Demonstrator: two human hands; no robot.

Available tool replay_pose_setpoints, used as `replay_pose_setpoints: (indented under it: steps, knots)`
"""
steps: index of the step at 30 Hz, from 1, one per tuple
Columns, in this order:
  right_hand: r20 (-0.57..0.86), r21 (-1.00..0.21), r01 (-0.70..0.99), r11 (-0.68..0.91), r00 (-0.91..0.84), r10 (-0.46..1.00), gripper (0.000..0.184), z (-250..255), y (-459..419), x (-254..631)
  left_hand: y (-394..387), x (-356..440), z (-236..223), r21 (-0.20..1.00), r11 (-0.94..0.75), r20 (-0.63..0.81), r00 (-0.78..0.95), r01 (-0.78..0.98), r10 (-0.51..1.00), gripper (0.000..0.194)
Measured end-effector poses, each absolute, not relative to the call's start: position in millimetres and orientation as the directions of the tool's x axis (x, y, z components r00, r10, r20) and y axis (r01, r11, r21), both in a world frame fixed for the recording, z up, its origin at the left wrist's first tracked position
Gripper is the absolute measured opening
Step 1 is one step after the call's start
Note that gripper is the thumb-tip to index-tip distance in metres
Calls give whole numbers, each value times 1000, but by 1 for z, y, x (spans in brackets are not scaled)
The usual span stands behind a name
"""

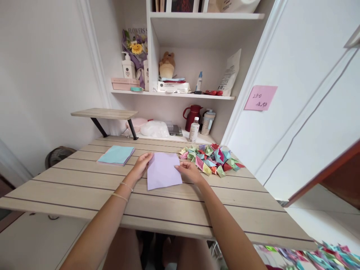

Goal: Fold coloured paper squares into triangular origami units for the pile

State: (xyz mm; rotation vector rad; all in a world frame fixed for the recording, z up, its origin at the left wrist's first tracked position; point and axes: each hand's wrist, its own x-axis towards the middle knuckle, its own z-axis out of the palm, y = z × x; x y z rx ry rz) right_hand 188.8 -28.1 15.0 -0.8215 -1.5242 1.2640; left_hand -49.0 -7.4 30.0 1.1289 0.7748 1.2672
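**Just left of the folded-paper pile: watch for stray creases**

Holding a lavender sheet there, pinched near its upper left corner by the left hand and at its right edge by the right hand, with fingertips closed at both. Might wrinkle or tear the paper by pulling unevenly. With the right hand so near the pile, might scatter it by brushing past.
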Motion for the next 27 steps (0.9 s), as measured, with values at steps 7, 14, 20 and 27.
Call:
replay_pose_setpoints:
  steps: [7, 14, 20, 27]
  knots:
    - [231, -964, -146, 220, -64, 971, 34, 13, -23, 192, -9, -44, 26, 992, 17, 21, 294, -126, 956, 36]
    - [165, -961, -249, 117, -183, 969, 23, 13, -22, 192, -5, -35, 18, 988, -58, 91, 231, -146, 969, 41]
    - [273, -961, -124, 247, -276, 922, 44, 17, -28, 190, -8, -32, 23, 896, 126, 20, 322, -426, 946, 48]
    - [339, -887, 122, 445, -482, 808, 48, 16, -38, 179, -10, -28, 20, 926, 123, -36, 242, -357, 970, 38]
